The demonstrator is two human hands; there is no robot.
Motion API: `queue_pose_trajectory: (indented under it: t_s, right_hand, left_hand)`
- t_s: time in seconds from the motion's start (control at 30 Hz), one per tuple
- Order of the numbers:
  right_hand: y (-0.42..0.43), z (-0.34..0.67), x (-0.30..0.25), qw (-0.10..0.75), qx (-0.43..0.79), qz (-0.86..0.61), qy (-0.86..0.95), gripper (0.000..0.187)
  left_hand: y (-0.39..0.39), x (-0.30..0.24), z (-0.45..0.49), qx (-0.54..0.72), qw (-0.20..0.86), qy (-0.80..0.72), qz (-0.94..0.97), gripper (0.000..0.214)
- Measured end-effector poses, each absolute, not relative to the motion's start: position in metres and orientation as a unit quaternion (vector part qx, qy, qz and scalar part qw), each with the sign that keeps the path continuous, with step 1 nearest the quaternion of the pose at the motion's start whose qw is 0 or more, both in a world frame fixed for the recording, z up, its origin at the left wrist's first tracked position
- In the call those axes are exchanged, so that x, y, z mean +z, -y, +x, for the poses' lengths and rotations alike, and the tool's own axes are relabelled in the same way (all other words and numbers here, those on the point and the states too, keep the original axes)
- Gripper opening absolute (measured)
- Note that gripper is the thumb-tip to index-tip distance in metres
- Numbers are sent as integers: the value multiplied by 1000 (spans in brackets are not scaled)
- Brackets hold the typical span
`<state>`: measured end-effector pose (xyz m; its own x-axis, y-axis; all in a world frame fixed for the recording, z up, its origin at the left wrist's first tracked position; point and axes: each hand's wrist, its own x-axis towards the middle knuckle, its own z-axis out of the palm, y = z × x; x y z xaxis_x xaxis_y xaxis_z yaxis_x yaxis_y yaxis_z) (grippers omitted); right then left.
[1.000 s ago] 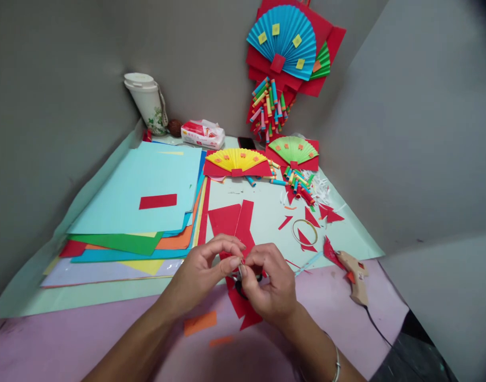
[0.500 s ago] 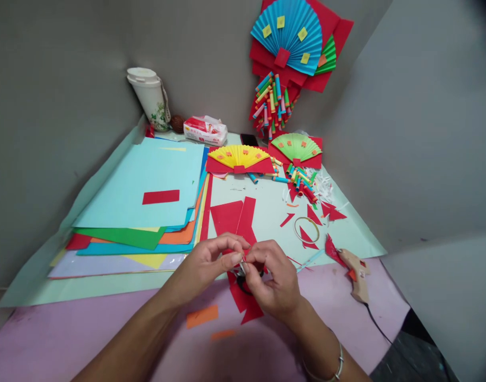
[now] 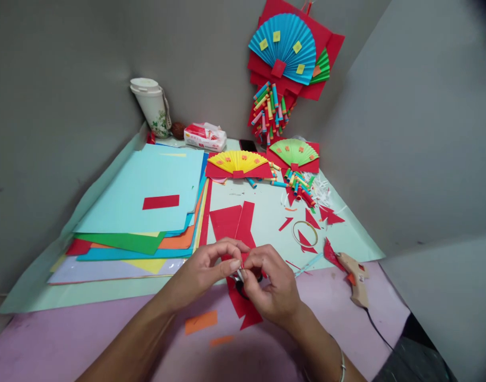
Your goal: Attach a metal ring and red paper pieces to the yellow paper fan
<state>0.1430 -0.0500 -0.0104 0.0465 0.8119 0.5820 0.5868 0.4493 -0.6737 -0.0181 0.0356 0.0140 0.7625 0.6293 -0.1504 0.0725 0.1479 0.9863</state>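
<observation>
Left hand, right hand still pinching red piece (view tilted slightly up).

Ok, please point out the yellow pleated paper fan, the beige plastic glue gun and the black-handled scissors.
Yellow pleated paper fan (image 3: 237, 161), head view: middle pleats.
Beige plastic glue gun (image 3: 358, 288), head view: grip.
Black-handled scissors (image 3: 240, 289), head view: visible handle.

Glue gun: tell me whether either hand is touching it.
No, the glue gun lies mostly on the pink surface, with a clear gap between it and the right hand, the nearer of the two.
</observation>
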Motion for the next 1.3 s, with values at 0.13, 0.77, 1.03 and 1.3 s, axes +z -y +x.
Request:
queue_pose_trajectory:
  t_s: [0.13,0.77,1.03,1.3]
  right_hand:
    - [51,144,-14,497,117,-514,689,17]
    - [54,155,-10,449,176,-520,705,13]
    - [51,154,-10,472,168,-543,673,13]
    - [51,150,-4,485,166,-583,630,10]
  left_hand:
    - [-36,14,-18,188,724,-277,603,21]
    - [-35,-6,-12,218,792,-281,497,11]
    - [-28,-7,-6,294,673,-312,603,7]
    - [-16,-4,1,416,353,-283,789,16]
